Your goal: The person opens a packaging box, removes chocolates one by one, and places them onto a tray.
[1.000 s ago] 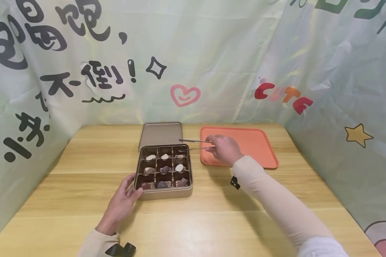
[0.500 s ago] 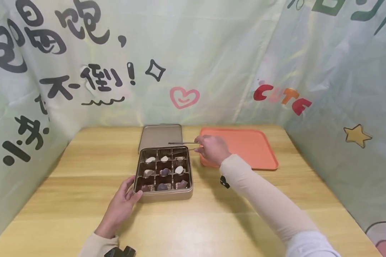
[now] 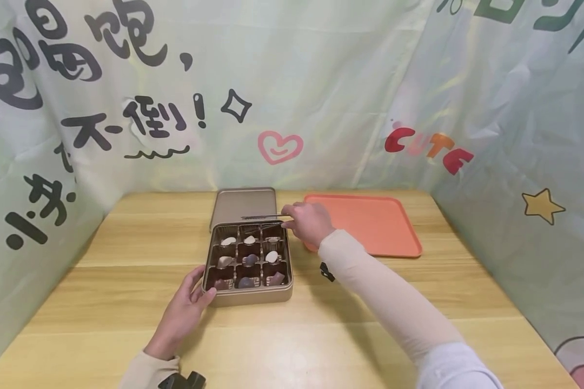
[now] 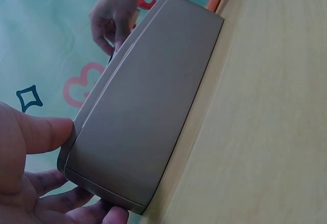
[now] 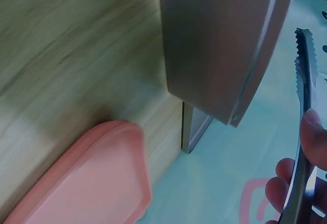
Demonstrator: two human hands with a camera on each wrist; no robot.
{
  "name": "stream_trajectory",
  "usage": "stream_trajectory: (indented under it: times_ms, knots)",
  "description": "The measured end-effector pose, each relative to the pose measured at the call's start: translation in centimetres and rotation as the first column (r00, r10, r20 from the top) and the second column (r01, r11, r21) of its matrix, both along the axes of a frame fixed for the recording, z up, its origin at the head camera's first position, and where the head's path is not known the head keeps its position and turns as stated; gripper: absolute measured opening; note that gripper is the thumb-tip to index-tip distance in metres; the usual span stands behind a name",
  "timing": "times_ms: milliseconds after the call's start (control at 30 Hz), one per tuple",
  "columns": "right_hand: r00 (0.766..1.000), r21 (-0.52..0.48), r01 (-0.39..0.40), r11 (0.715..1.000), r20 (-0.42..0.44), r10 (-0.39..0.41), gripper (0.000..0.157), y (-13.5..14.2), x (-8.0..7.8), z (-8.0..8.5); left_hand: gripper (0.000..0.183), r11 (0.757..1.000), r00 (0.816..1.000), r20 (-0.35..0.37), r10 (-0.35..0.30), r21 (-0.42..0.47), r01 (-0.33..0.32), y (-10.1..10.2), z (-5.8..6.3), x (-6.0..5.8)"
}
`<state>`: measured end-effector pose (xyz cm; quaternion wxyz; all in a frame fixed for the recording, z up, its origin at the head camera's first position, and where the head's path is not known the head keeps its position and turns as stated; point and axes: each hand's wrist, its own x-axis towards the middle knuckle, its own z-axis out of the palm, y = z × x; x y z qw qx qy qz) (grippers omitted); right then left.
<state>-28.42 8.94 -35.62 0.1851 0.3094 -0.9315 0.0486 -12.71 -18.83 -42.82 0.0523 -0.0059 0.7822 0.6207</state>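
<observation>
Left hand (image 3: 187, 302) gripping tin (image 3: 248, 296), right hand (image 3: 311, 222) clasping tongs (image 5: 306, 70) above, lid (image 3: 245, 204) behind, right sleeve (image 3: 384, 292) partly hiding orange tray (image 3: 375, 221)

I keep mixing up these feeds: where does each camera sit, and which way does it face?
Head view: worn on the head, facing forward and down over the tin and orange tray; left hand, right hand and both forearms show.
Left wrist view: worn there, facing past the left hand's grip along the tin's near wall; the right hand shows beyond.
Right wrist view: worn there, facing past the tin's side and tray toward the backdrop; the right hand's fingers and tongs show.
Shared: both wrist views show the tin's outer walls.
</observation>
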Motion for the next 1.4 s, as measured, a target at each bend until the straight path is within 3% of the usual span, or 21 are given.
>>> stream_trajectory:
  times_ms: [267,533,1000,1167,1400]
  knots:
    - [1.000,0.079,0.016,0.997,0.025,-0.018,0.026,-1.8,-0.2,0.7,0.065,1.000,0.999,-0.029,-0.013,-0.012,0.013,0.1,0.1,-0.2]
    - [0.999,0.177,0.001,0.984,-0.051,0.008,0.021,-3.6,-0.7,0.7,0.063,1.000,1.000,-0.030,-0.007,0.005,0.007,0.2,0.1,-0.3]
    - [0.999,0.315,-0.002,0.949,-0.047,0.018,0.017,-6.9,-0.9,1.7,0.063,0.999,0.999,-0.032,-0.015,-0.035,0.014,0.0,0.0,-0.1]
    - [0.997,0.372,0.006,0.928,-0.071,0.023,0.012,-8.2,-0.7,2.4,0.063,0.999,0.999,-0.035,-0.016,-0.035,0.015,-0.1,-0.1,0.0]
    - [0.998,0.490,0.042,0.871,-0.063,-0.013,0.026,-10.1,-0.7,3.3,0.064,0.999,0.999,-0.034,-0.016,-0.040,0.015,-0.2,-0.2,0.1]
